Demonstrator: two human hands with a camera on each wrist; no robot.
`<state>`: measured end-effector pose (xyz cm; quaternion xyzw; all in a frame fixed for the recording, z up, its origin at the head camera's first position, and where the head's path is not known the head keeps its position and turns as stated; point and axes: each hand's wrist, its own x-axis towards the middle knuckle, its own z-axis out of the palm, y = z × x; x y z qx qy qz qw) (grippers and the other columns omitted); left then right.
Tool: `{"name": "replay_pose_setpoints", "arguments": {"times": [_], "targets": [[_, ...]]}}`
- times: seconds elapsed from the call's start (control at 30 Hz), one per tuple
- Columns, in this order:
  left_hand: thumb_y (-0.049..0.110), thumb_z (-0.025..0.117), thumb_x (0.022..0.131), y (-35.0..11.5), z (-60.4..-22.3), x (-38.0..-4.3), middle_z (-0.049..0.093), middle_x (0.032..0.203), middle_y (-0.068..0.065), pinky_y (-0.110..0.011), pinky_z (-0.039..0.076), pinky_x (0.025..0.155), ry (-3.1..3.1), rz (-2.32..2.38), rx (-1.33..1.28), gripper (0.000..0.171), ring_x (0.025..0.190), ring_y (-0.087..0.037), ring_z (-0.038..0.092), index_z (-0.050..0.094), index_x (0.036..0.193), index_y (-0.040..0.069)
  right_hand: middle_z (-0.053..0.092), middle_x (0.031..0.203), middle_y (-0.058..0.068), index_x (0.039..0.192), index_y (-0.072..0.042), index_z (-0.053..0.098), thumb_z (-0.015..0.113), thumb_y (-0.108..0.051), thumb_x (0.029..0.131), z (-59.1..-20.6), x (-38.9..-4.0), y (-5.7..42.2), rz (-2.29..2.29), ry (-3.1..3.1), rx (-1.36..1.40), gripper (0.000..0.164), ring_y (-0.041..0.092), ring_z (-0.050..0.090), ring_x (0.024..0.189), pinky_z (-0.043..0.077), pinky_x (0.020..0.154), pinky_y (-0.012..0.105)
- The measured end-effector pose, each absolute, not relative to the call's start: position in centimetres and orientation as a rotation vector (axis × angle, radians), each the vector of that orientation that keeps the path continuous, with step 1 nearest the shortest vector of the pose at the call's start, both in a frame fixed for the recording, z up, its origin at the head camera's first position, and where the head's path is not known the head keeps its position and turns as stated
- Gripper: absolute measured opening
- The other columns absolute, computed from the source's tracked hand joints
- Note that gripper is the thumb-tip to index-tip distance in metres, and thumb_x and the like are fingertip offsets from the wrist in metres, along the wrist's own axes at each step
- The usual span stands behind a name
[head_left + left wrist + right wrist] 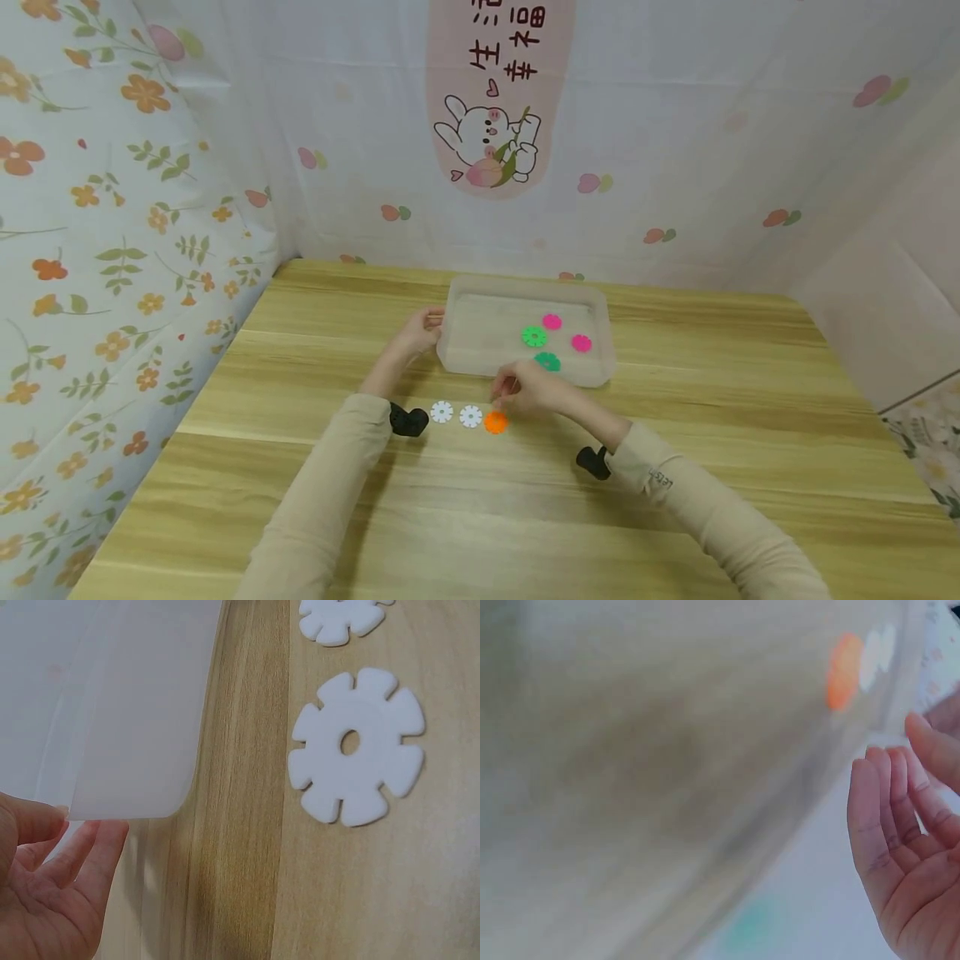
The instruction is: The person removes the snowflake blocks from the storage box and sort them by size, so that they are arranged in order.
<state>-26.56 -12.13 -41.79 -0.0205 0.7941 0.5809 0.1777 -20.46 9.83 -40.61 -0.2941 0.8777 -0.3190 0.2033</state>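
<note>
My left hand (422,332) pinches the left rim of a translucent white plastic tray (442,354), thumb on one side and fingers on the other, as the left wrist view shows. In a row in front of the tray lie two white notched plastic discs (442,412) and an orange notched disc (496,422). The nearer white disc (356,747) shows its slots and centre hole. Just above the orange disc is my right hand (525,387), its fingers loosely bent. Nothing shows between thumb and fingers of the right hand (907,847) in the right wrist view.
Inside the tray are a light green disc (534,337), a darker green disc (547,362) and two pink discs (581,343). The wooden table (712,400) meets a printed cloth (360,167) behind. A black wrist mount (408,420) sits on each arm.
</note>
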Motion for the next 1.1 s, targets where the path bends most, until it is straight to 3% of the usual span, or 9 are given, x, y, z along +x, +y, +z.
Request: {"name": "replay_pose_setpoints", "arguments": {"times": [0.23, 0.4, 0.57, 0.63, 0.83, 0.97, 1.1], "targets": [[-0.004, 0.035, 0.094, -12.3, -41.6, -26.5, 0.035, 0.139, -0.027, -0.043, 0.039, 0.104, 2.255, 1.646, -0.048, 0.045, 0.127, -0.038, 0.039, 0.028, 0.139, -0.002, 0.059, 0.081, 0.006, 0.094, -0.001, 0.064, 0.067, -0.009, 0.081, -39.0, -22.0, 11.2, -0.934, 2.495, -0.793, 0.016, 0.014, 0.056, 0.074, 0.05, 0.073, 0.026], [-0.003, 0.036, 0.094, -12.5, -41.4, -26.4, 0.035, 0.14, -0.026, -0.043, 0.038, 0.104, 2.246, 1.655, -0.024, 0.045, 0.128, -0.037, 0.039, 0.028, 0.139, -0.002, 0.056, 0.088, 0.014, 0.103, 0.007, 0.06, 0.06, -0.001, 0.085, -38.4, -23.4, 12.6, -1.009, 2.505, -0.741, 0.019, 0.031, 0.061, 0.078, 0.055, 0.068, 0.032], [-0.003, 0.035, 0.095, -12.3, -41.5, -26.3, 0.035, 0.14, -0.027, -0.043, 0.038, 0.104, 2.244, 1.649, -0.008, 0.045, 0.128, -0.037, 0.039, 0.027, 0.139, -0.003, 0.06, 0.094, 0.019, 0.107, 0.009, 0.059, 0.057, 0.0, 0.085, -38.5, -24.8, 14.4, -0.96, 2.601, -0.651, 0.023, 0.032, 0.062, 0.087, 0.054, 0.078, 0.035], [-0.003, 0.035, 0.095, -12.3, -41.6, -26.3, 0.036, 0.14, -0.027, -0.043, 0.038, 0.104, 2.248, 1.645, -0.007, 0.045, 0.128, -0.037, 0.039, 0.027, 0.139, -0.003, 0.062, 0.093, 0.019, 0.104, 0.008, 0.06, 0.06, -0.004, 0.085, -39.0, -25.7, 15.3, -0.937, 2.643, -0.606, 0.023, 0.031, 0.062, 0.088, 0.053, 0.08, 0.036], [-0.004, 0.035, 0.094, -12.2, -41.7, -26.4, 0.037, 0.138, -0.028, -0.043, 0.039, 0.103, 2.263, 1.663, -0.01, 0.045, 0.126, -0.038, 0.041, 0.028, 0.138, -0.004, 0.065, 0.082, 0.012, 0.096, 0.001, 0.066, 0.072, -0.018, 0.077, -45.1, -32.1, 19.5, -0.965, 2.729, -0.489, 0.027, 0.022, 0.061, 0.077, 0.051, 0.064, 0.03], [-0.004, 0.035, 0.094, -12.2, -41.8, -26.5, 0.037, 0.137, -0.028, -0.043, 0.04, 0.103, 2.272, 1.654, -0.01, 0.045, 0.125, -0.038, 0.042, 0.028, 0.138, -0.004, 0.063, 0.086, 0.015, 0.097, 0.003, 0.065, 0.075, -0.014, 0.074, -46.7, -33.9, 20.9, -0.875, 2.8, -0.346, 0.03, 0.024, 0.059, 0.081, 0.051, 0.069, 0.031], [-0.002, 0.034, 0.095, -12.2, -41.7, -26.5, 0.036, 0.139, -0.026, -0.042, 0.039, 0.104, 2.264, 1.63, -0.013, 0.045, 0.127, -0.037, 0.04, 0.027, 0.139, -0.002, 0.062, 0.102, 0.023, 0.105, 0.009, 0.061, 0.071, -0.008, 0.077, -47.8, -34.6, 21.6, -0.659, 2.846, -0.287, 0.035, 0.03, 0.06, 0.094, 0.053, 0.078, 0.034]]}}
